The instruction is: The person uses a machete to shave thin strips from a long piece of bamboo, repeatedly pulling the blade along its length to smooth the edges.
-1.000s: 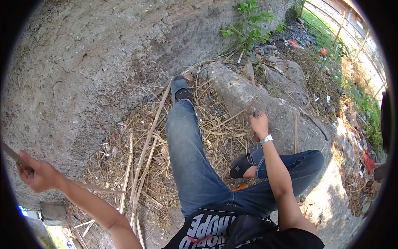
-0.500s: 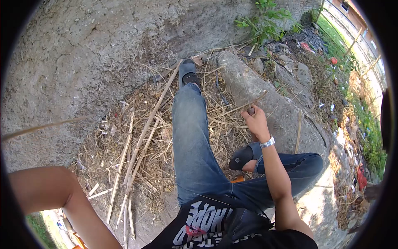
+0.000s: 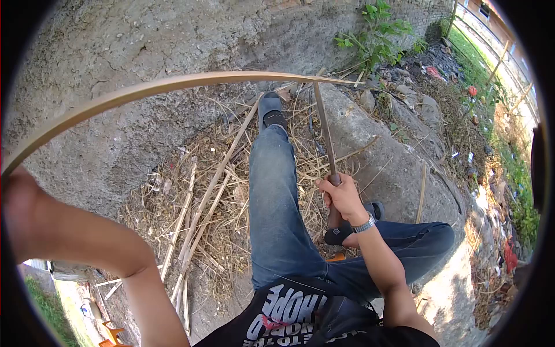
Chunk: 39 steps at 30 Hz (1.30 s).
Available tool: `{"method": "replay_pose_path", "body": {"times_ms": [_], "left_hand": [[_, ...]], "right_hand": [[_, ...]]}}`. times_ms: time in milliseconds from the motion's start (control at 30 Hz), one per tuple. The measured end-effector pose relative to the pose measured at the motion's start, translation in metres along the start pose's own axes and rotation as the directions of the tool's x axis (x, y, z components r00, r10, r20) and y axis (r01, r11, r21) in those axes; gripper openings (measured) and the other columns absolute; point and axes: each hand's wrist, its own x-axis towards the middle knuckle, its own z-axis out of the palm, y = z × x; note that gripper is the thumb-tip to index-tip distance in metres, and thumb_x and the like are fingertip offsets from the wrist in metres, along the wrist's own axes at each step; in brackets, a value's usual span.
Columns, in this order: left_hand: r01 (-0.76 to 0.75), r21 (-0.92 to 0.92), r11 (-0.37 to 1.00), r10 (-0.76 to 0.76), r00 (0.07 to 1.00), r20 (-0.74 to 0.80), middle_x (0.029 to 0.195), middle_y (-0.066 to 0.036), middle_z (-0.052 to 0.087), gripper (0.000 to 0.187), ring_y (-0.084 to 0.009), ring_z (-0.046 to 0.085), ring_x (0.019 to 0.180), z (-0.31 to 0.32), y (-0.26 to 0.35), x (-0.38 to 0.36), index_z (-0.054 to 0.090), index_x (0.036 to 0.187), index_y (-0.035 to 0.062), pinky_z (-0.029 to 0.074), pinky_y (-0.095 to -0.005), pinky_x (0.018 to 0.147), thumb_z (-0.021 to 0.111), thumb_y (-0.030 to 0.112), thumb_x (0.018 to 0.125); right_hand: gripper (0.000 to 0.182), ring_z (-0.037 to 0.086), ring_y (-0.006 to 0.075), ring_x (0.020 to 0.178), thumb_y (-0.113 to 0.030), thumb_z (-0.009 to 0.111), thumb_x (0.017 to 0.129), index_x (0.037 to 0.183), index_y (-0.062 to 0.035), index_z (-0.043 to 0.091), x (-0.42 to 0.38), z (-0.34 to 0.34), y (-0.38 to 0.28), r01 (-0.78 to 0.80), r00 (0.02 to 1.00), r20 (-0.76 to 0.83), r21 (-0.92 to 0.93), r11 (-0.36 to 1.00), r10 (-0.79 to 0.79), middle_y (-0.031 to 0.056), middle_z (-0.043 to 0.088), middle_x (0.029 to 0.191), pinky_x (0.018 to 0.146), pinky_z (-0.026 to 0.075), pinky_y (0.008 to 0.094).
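Note:
A long, thin strip of pale wood or bamboo [image 3: 191,81] arcs from the left edge across the top of the view. Its near end meets my left hand [image 3: 18,199], which is blurred and partly cut off at the left edge, its fingers not made out. My right hand [image 3: 341,194], with a metal watch at its wrist, is closed round the brown handle of a long-bladed knife [image 3: 325,130]. The blade points up and away, its tip touching or almost touching the strip near the far end.
Loose strips [image 3: 202,205] and shavings [image 3: 231,243] cover the ground beside my outstretched leg [image 3: 270,191]. A large rock [image 3: 393,168] lies to the right, a rough wall [image 3: 144,52] ahead. A leafy plant [image 3: 378,34] grows by the wall. Orange plastic [image 3: 110,335] shows at lower left.
The strip now reaches much farther right across the view. My left hand has come into view at the left edge. The knife's blade now shows clearly, and my right hand is slightly lower and further left.

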Motion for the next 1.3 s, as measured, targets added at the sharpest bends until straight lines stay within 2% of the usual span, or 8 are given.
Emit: {"method": "replay_pose_path", "body": {"times_ms": [267, 500, 600, 733, 933, 1000, 1100, 1300], "left_hand": [[0.467, -0.117, 0.877, -0.444, 0.692, -0.569, 0.105, -0.003, 0.057, 0.037, -0.0171, 0.06, 0.093, 0.088, -0.082, -0.333, 0.05, 0.108, 0.014, 0.047, -0.0309, 0.08, 0.044, 0.05, 0.111], [0.956, -0.266, 0.128, -0.988, 0.098, -0.123, 0.116, -0.015, 0.069, 0.038, -0.0193, 0.064, 0.089, 0.07, -0.019, -0.423, 0.058, 0.124, 0.0033, 0.048, -0.0301, 0.07, 0.044, 0.036, 0.112], [0.95, 0.273, -0.151, -0.916, -0.238, 0.322, 0.104, -0.02, 0.073, 0.042, -0.0196, 0.069, 0.082, 0.011, 0.024, -0.384, 0.068, 0.109, -0.0059, 0.05, -0.0286, 0.061, 0.05, 0.032, 0.109], [0.331, 0.838, 0.435, -0.735, 0.668, 0.118, 0.121, -0.022, 0.067, 0.038, -0.0277, 0.064, 0.107, -0.04, 0.03, -0.378, 0.069, 0.117, -0.0001, 0.052, -0.0423, 0.092, 0.057, 0.034, 0.104], [0.216, 0.883, 0.416, -0.882, 0.332, 0.334, 0.11, -0.018, 0.068, 0.038, -0.0331, 0.063, 0.098, -0.085, 0.003, -0.437, 0.068, 0.112, 0.0013, 0.051, -0.0453, 0.086, 0.061, 0.038, 0.104], [0.446, 0.884, 0.141, -0.957, -0.168, 0.238, 0.081, -0.009, 0.067, 0.037, -0.0225, 0.062, 0.071, -0.079, 0.004, -0.453, 0.068, 0.093, 0.0016, 0.049, -0.0373, 0.065, 0.06, 0.034, 0.108], [0.876, 0.436, -0.204, -0.881, -0.359, 0.309, 0.061, 0.001, 0.056, 0.044, -0.0114, 0.049, 0.053, -0.07, 0.019, -0.492, 0.063, 0.078, 0.0022, 0.039, -0.0311, 0.051, 0.058, 0.031, 0.111], [0.938, 0.323, -0.124, -0.952, -0.204, 0.229, 0.06, 0.002, 0.053, 0.048, -0.0064, 0.045, 0.053, -0.032, 0.018, -0.469, 0.06, 0.074, 0.0031, 0.036, -0.0269, 0.05, 0.054, 0.031, 0.113]], "right_hand": [[0.03, 0.053, 0.0063, 0.057, -0.037, 0.073, 0.101, 0.1, -0.0088, 0.062, -0.033, 0.035, -0.059, 0.157, 0.948, 0.067, 0.754, 0.638, -0.312, 0.0212, 0.074, 0.121, 0.053, 0.049, 0.0262], [0.016, 0.051, 0.0064, 0.06, -0.016, 0.076, 0.091, 0.092, -0.0115, 0.061, 0.002, 0.016, -0.06, 0.147, 0.989, -0.103, 0.8, 0.581, -0.109, 0.0055, 0.07, 0.091, 0.061, 0.048, 0.0269], [0.018, 0.054, 0.0078, 0.061, -0.015, 0.076, 0.09, 0.098, -0.0093, 0.061, 0.012, 0.001, -0.065, 0.168, 0.986, -0.135, 0.709, 0.685, -0.103, 0.0082, 0.071, 0.091, 0.06, 0.049, 0.0284], [0.02, 0.056, 0.009, 0.062, -0.013, 0.075, 0.089, 0.101, -0.0089, 0.06, 0.026, -0.014, -0.074, 0.168, 0.986, -0.106, 0.594, 0.787, -0.13, 0.0111, 0.071, 0.09, 0.058, 0.049, 0.0297], [0.019, 0.054, 0.006, 0.055, -0.015, 0.077, 0.09, 0.095, -0.0064, 0.061, 0.041, -0.016, -0.107, 0.15, 0.976, 0.057, 0.518, 0.842, -0.209, 0.0116, 0.073, 0.087, 0.051, 0.047, 0.0248], [0.023, 0.055, 0.0059, 0.054, -0.02, 0.08, 0.09, 0.091, -0.0059, 0.062, 0.041, -0.013, -0.12, 0.205, 0.974, 0.014, 0.386, 0.9, -0.227, 0.0102, 0.073, 0.084, 0.049, 0.047, 0.0248], [0.044, 0.054, 0.0063, 0.049, -0.039, 0.086, 0.09, 0.079, -0.0057, 0.06, 0.048, -0.02, -0.112, 0.277, 0.961, -0.048, 0.1, 0.956, -0.273, 0.0033, 0.067, 0.07, 0.044, 0.044, 0.0248], [0.054, 0.053, 0.0089, 0.048, -0.057, 0.071, 0.098, 0.084, -0.0064, 0.057, 0.031, -0.025, -0.045, 0.081, 0.972, -0.228, 0.09, 0.993, -0.059, -0.0001, 0.055, 0.064, 0.043, 0.041, 0.025]]}}
